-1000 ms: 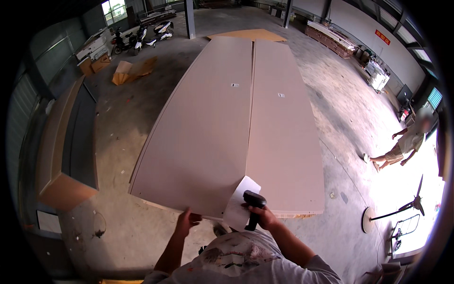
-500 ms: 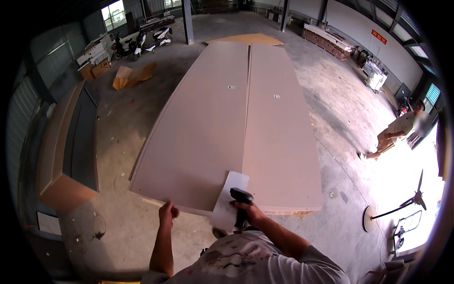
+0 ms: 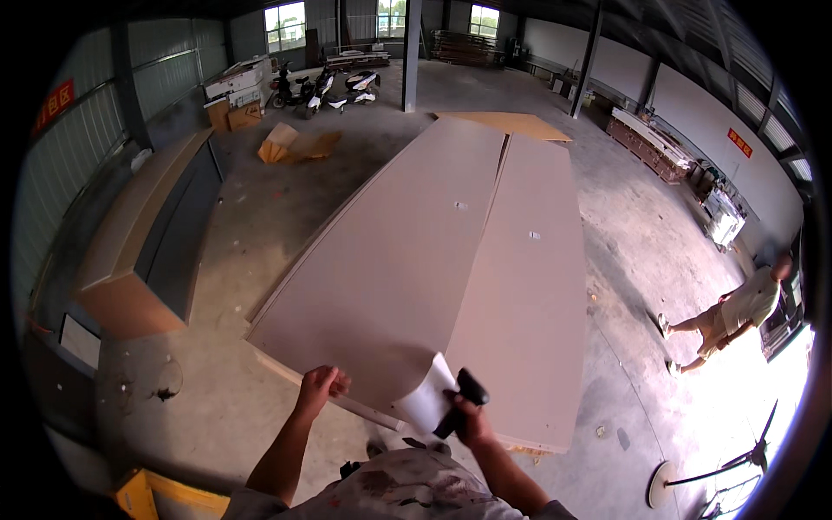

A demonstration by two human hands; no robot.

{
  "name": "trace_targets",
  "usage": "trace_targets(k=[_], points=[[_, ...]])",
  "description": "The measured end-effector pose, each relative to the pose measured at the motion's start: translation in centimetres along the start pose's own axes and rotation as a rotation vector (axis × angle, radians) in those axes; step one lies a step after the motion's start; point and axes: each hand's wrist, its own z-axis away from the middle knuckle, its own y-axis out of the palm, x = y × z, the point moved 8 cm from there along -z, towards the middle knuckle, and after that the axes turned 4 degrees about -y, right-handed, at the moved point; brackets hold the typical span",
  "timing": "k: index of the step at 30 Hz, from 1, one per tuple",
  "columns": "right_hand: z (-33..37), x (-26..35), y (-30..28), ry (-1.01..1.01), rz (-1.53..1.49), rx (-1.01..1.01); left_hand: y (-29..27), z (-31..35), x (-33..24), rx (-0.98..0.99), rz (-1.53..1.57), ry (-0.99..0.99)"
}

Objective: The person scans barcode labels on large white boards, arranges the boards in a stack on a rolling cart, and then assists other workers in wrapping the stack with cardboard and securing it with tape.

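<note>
At far left, on the grey concrete floor, a long box-shaped case with a brown end and dark side. Next, the left hand at the near edge of a wide, flat beige panel; fingers loosely curled, around nothing visible. Shifted leftward along that edge since a second ago; impossible to tell whether touching it.

Further right, over the near end of that panel, a white paper-like sheet, now more sharply curled than before. Just beside it, a black pistol-shaped handheld device, with fingers of the right hand wrapped around its handle. Both apparently in that one hand throughout, so neither laid down, and the left hand left unloaded.

Beyond, a narrower beige panel; at far right, a person in pale shirt and shorts, head blurred.

Hidden or unclear: the right fingertips, the exact hold on the sheet, any print on it.
</note>
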Motion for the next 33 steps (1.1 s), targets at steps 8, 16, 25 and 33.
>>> trace_targets(k=[8,16,25,33], points=[[-1.0,7.0,-2.5,-0.101,0.254,0.187,0.1,3.0,12.2,0.147,-0.2,-0.636],[1.8,4.1,-11.9,-0.007,0.131,-0.095,3.8,1.1,15.4,0.071,0.216,-0.52],[3.8,5.9,-15.1,-0.099,-0.056,-0.23,11.7,2.0,18.2,0.233,0.562,-0.53],[4.3,6.3,-14.4,-0.051,-0.127,-0.221,13.3,2.1,17.0,0.15,0.525,-0.483]])
